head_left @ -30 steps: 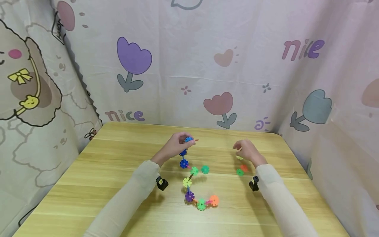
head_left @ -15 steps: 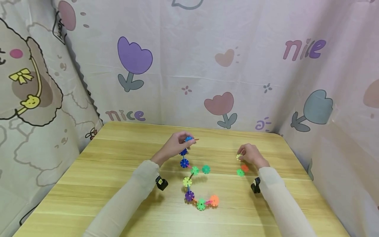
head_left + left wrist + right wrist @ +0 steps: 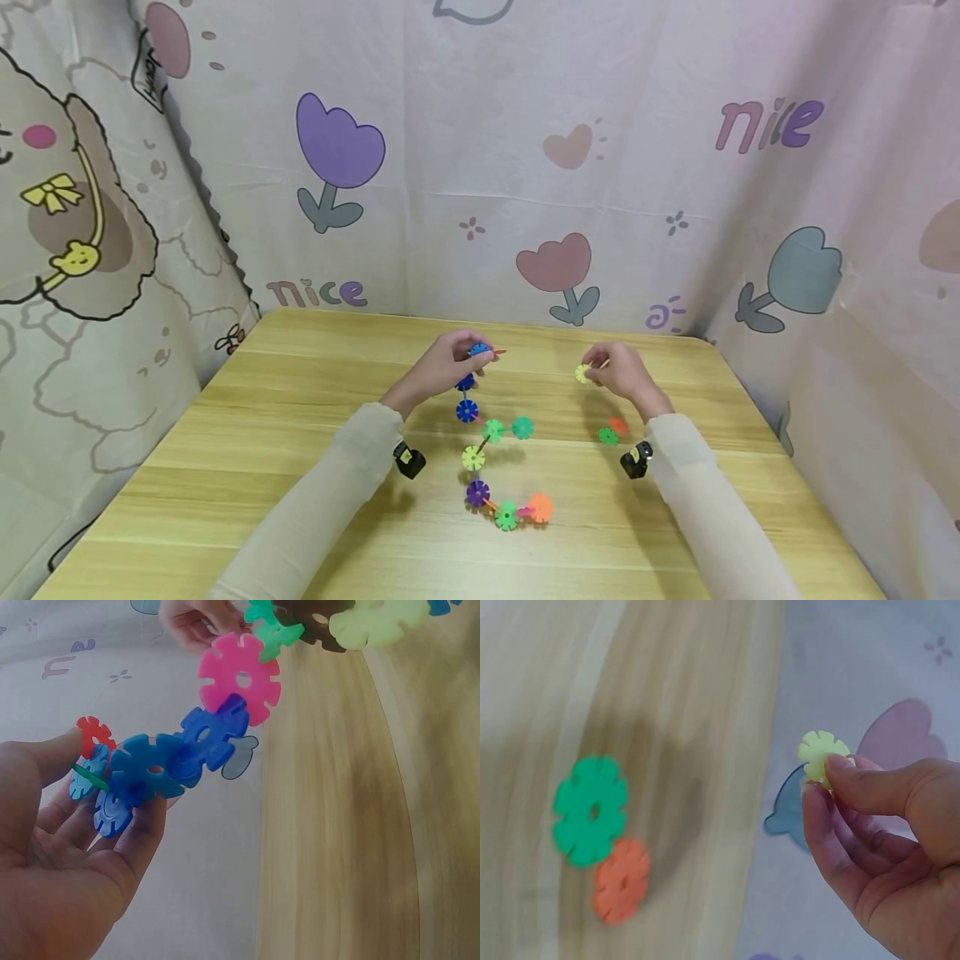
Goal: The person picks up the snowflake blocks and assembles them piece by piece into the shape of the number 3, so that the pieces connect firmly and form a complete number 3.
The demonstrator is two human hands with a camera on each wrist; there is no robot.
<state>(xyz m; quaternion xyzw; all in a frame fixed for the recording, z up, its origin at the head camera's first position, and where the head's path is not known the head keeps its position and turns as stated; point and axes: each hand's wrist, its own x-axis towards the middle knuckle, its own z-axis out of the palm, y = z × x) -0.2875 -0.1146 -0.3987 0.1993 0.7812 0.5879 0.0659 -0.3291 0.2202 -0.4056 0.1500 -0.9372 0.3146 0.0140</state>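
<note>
My left hand grips the upper end of a chain of slotted plastic snowflake discs. In the left wrist view, thumb and fingers hold its blue discs, with a small red disc at the thumb tip. The chain hangs down past pink, green and brown discs, and ends in an orange disc low in the head view. Over on the right, my right hand pinches a single pale yellow snowflake disc between thumb and index finger, raised off the table and apart from the chain.
On the wooden table, a loose green disc and an orange disc lie close together below the right hand. A printed curtain hangs behind the table's back edge and along both sides.
My right hand came down to the pale yellow disc, took hold of it and lifted it up and leftward. The left hand has stayed almost still with the chain.
</note>
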